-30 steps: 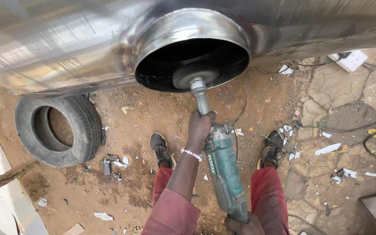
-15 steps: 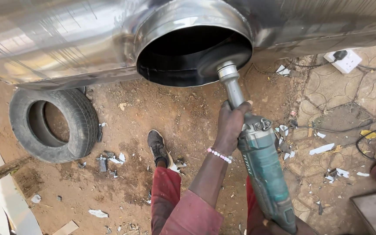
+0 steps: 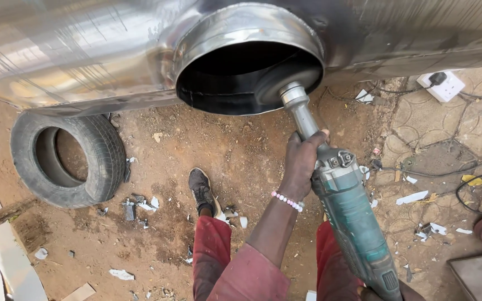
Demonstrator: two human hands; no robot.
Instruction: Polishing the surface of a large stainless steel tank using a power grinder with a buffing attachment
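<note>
An outdoor metal workshop yard: steel tank (image 3: 85, 50), old tyre (image 3: 68, 159), scrap-strewn dirt ground (image 3: 241, 156) (cables too).

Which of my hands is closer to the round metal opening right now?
Left. The left hand grips the front of the green grinder, just below the round metal opening. The right hand holds the grinder's rear end at the frame's bottom edge, much farther away.
</note>
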